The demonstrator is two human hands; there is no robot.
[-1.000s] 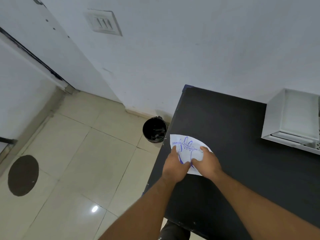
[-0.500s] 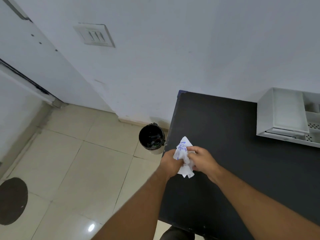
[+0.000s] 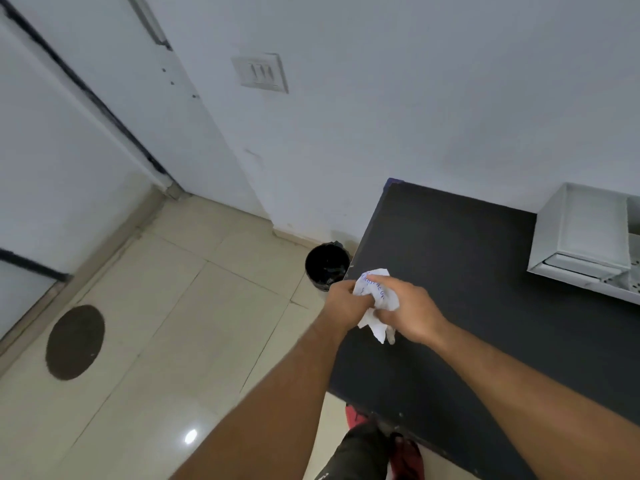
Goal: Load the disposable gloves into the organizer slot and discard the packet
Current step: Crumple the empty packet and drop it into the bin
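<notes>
Head view: both hands crumple the packet (image 3: 375, 292).
Left hand (image 3: 346, 303) and right hand (image 3: 410, 311) close their fingers (image 3: 382, 284) on it, above the black surface's (image 3: 467, 271) edge, near the bin (image 3: 327, 265).

Both hands, left (image 3: 346, 303) and right (image 3: 410, 311), in closed grip on crumpled packet (image 3: 375, 299), over left edge of black surface (image 3: 467, 271). Open bin (image 3: 326, 266) on floor just beyond, tight against surface side & near wall; nothing over its mouth. Surface bare btwn hands and white organizer (image 3: 581, 237) at far right, well apart. Wall (image 3: 381, 116) close behind surface & bin, blocks reach past. Floor (image 3: 173, 341) left of bin clear exc. dark round patch (image 3: 74, 342), well apart. Legs & red footwear (image 3: 405, 455) below near edge.
</notes>
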